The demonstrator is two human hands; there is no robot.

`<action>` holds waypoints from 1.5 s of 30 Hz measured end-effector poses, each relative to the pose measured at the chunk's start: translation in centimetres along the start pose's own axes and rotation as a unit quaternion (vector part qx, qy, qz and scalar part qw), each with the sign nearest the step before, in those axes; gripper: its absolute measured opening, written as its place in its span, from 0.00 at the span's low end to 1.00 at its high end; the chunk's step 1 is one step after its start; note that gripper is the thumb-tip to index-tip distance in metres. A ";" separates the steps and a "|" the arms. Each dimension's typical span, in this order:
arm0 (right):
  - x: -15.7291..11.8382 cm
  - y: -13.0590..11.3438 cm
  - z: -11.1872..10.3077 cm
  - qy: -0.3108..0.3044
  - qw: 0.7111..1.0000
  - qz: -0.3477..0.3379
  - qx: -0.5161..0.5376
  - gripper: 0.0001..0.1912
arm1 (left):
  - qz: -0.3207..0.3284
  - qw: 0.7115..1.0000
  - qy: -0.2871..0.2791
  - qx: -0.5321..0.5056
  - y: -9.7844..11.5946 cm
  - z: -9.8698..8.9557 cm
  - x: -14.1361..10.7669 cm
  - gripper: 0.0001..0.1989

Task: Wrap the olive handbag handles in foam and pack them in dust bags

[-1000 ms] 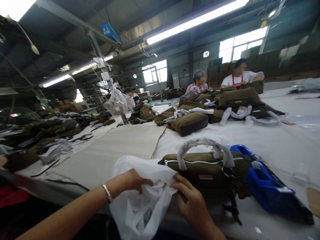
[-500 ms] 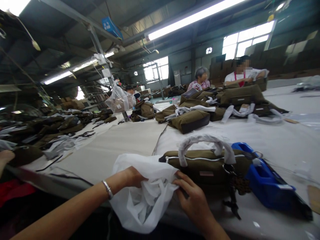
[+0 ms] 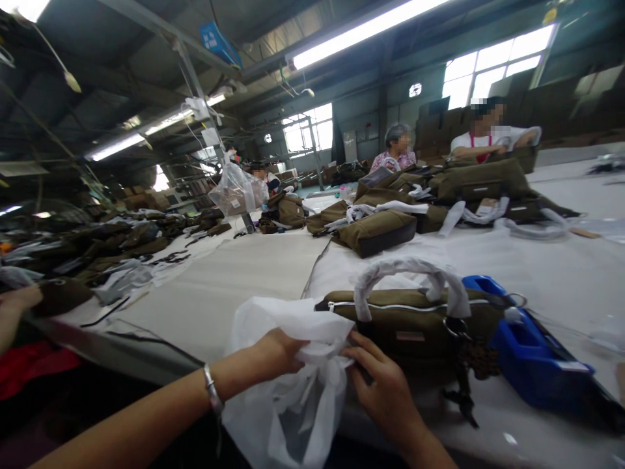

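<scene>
A translucent white plastic bag (image 3: pixel 254 326) hangs bunched at the table's front edge, with loose white strips or folds inside its mouth. My left hand (image 3: pixel 278 355), a silver bangle on its wrist, reaches to the bag's mouth with fingers closed; the fingertips are partly hidden by the plastic. At the right rim, my right hand (image 3: pixel 378 374) pinches the bag between thumb and fingers. Just behind my right hand stands an olive handbag (image 3: pixel 385 335) with a white zip, white-wrapped handles and a dark strap hanging from a ring.
A blue plastic bin (image 3: pixel 532 365) stands right of the handbag. Several olive bags (image 3: pixel 381 231) lie piled farther back, and more fill the left table. Two co-workers sit behind the pile. At the left edge, another person's hand (image 3: pixel 19 299) touches a dark bag.
My left hand has moved right, closer to my right hand. The bag's mouth is narrower and its body hangs lower. The view has shifted slightly.
</scene>
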State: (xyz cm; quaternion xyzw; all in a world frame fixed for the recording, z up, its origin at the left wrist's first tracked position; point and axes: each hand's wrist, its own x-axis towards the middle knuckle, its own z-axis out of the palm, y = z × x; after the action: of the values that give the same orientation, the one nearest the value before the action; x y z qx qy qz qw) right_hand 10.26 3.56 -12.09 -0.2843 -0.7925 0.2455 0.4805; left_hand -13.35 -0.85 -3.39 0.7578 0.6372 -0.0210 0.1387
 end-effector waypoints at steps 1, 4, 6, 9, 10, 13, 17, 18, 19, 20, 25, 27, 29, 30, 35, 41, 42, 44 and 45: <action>0.0 0.0 0.0 -0.002 1.000 -0.001 0.000 0.14 | 0.004 1.000 -0.012 -0.004 0.3 0.1 -0.1 0.24; 0.1 0.1 -0.1 -0.004 1.000 -0.005 0.003 0.14 | 0.011 0.999 -0.030 -0.019 1.3 0.4 0.1 0.31; 0.3 0.1 -0.1 0.002 1.000 -0.006 0.007 0.14 | 0.011 0.999 -0.025 -0.027 2.0 0.7 0.7 0.33; 0.4 0.0 0.0 0.019 1.000 -0.006 0.015 0.14 | -0.007 0.999 -0.002 -0.034 3.0 1.7 1.7 0.32; 0.5 -0.1 0.1 0.028 0.999 -0.004 0.018 0.14 | -0.015 0.999 0.009 -0.038 3.3 2.0 2.0 0.31; 0.5 -0.4 0.5 0.057 0.998 0.010 0.028 0.13 | -0.025 0.997 0.041 -0.052 4.2 2.8 2.5 0.28; 0.5 -0.8 0.9 0.070 0.996 0.024 0.044 0.13 | 0.009 0.996 0.055 -0.068 5.0 3.4 2.4 0.13; 0.5 -0.9 1.0 0.069 0.996 0.025 0.048 0.14 | 0.018 0.996 0.056 -0.071 5.1 3.5 2.4 0.11; 0.5 -0.9 1.0 0.068 0.996 0.026 0.052 0.14 | 0.024 0.995 0.057 -0.074 5.2 3.5 2.4 0.10; 0.5 -0.8 0.9 0.068 0.996 0.027 0.055 0.14 | 0.028 0.995 0.060 -0.076 5.2 3.4 2.4 0.09; 0.8 -0.1 0.5 0.086 0.994 0.033 0.064 0.14 | 0.037 0.990 0.090 -0.105 4.7 2.3 1.8 0.09; 0.9 0.0 0.4 0.092 0.993 0.033 0.067 0.14 | 0.045 0.986 0.098 -0.131 4.2 1.7 1.3 0.10; 1.0 0.0 0.3 0.096 0.992 0.033 0.073 0.14 | 0.040 0.979 0.110 -0.165 3.4 1.1 0.7 0.11; 1.0 0.0 0.3 0.098 0.992 0.033 0.075 0.14 | 0.032 0.976 0.118 -0.181 3.0 0.8 0.5 0.12; 1.1 -0.1 0.2 0.100 0.991 0.030 0.081 0.15 | -0.009 0.961 0.120 -0.250 2.0 -1.8 -0.6 0.13; 1.1 0.0 0.5 0.098 0.990 0.025 0.100 0.17 | -0.060 0.914 0.231 -0.329 2.9 -9.1 -1.6 0.11; 1.1 0.0 0.6 0.099 0.990 0.021 0.101 0.18 | -0.068 0.896 0.270 -0.345 3.2 -10.6 -1.3 0.10; 1.1 0.2 0.7 0.102 0.989 0.008 0.103 0.19 | -0.058 0.849 0.368 -0.374 4.2 -13.6 0.2 0.08; 1.1 0.3 0.7 0.104 0.989 -0.001 0.107 0.20 | -0.040 0.823 0.419 -0.381 4.8 -15.1 1.2 0.08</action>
State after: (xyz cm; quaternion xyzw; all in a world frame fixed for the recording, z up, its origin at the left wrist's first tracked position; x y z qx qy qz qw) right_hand 9.26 4.45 -11.96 -0.2545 -0.7076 0.2969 0.5885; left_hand -10.61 3.20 11.75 0.5539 0.6209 0.5379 0.1352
